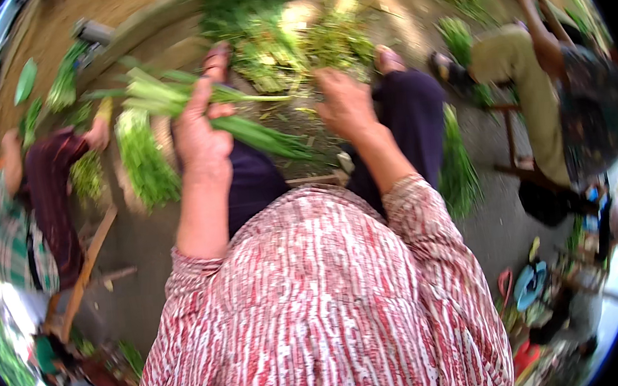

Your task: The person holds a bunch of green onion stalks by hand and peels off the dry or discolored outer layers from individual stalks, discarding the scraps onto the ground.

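Note:
My left hand (203, 136) is closed around a bunch of long green stalks (154, 92) that look like scallions or chives. Their pale ends point to the left, and green leaves hang out below the hand toward the right. One thin stalk sticks out toward my right hand (346, 101). That hand is over my right knee, back upward, a little apart from the bunch; motion smears its fingers, and whatever may be under them is hidden. Beyond both hands, on the ground between my feet, lie a pile of green leaves (243, 13) and a heap of yellowish trimmings (339, 37).
A stack of the same greens (146, 160) lies left of my left leg, another bunch (457, 171) by my right leg. People sit close on both sides, one in a checked shirt (4, 230), one in khaki trousers (512, 58). A blue basin (531, 285) stands behind right.

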Demonstrator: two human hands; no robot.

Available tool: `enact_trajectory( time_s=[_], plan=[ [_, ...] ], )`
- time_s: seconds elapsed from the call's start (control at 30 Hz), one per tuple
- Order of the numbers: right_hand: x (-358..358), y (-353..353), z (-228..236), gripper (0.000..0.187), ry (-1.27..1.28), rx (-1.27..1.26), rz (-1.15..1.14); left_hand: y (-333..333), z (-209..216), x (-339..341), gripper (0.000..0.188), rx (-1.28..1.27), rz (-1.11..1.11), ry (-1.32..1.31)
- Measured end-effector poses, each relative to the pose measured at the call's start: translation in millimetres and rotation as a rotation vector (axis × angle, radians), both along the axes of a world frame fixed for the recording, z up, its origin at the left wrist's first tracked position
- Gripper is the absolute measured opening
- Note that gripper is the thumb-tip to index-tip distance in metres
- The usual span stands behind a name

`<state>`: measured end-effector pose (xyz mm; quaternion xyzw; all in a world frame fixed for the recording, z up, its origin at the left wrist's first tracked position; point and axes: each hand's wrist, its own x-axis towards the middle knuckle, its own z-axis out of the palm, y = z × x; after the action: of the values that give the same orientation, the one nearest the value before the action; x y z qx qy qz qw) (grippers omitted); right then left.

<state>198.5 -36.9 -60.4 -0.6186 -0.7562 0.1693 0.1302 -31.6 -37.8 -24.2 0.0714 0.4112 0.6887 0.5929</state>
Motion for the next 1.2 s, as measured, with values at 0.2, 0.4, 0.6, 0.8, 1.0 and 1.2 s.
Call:
enact_trajectory(
  time_s=[0.2, 0.4, 0.6, 0.8, 1.0, 1.2],
  plan=[
    [-54, -20, 0, 0.02, 0.021, -0.104, 0.207, -5, -10, -7, 0.017, -0.059, -0.089, -0.005],
    [-29, -25, 4, 0.023, 0.255, -0.005, 0.189, 6, -17, -22, 0.015, -0.007, -0.197, 0.031],
    [43, -17, 56, 0.031, 0.583, 0.405, -0.073, 8, -8, -25, 0.016, -0.048, -0.19, 0.052],
    [239, -50, -15, 0.038, 0.408, 0.452, -0.541, 13, -7, -15, 0.013, -0.061, -0.236, 0.052],
    [243, -116, -118, 0.061, 0.148, -0.744, -0.886, 13, -12, -26, 0.011, -0.087, -0.209, 0.082],
    [241, -129, -131, 0.063, 0.222, -0.847, -0.958, 17, -7, -19, 0.01, -0.064, -0.246, 0.075]
  ],
)
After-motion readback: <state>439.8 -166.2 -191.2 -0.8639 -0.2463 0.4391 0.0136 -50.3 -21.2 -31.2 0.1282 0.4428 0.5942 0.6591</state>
